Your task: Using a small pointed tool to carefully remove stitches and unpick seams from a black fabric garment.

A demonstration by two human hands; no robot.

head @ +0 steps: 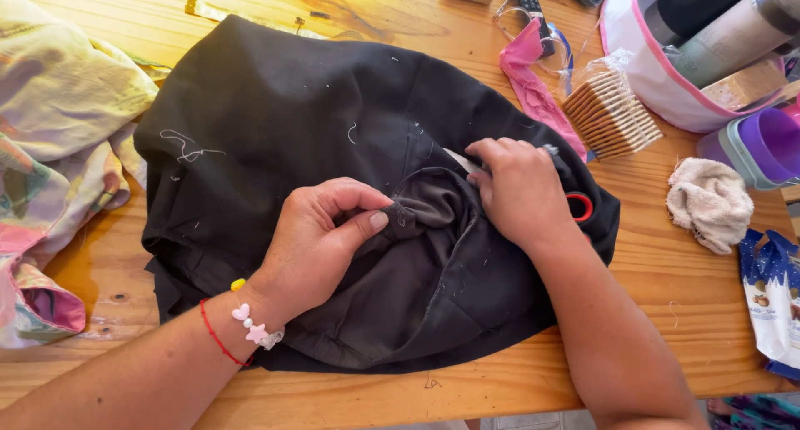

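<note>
A black garment (275, 122) lies spread on the wooden table (150, 17), flecked with white thread bits. My left hand (321, 238) pinches a fold of its dark fabric near the middle. My right hand (521, 188) grips scissors (575, 203) with red handle loops; the silver blade tip pokes out at the fold. A red string bracelet and a beaded one circle my left wrist.
Pastel patterned cloth (58, 130) lies at the left. A pink fabric strip (533, 84), a stack of crackers in plastic (612, 113), a pink-trimmed bag with bottles (667, 72), purple containers (762, 142), a beige rag (710, 203) and a blue snack packet (775, 301) crowd the right.
</note>
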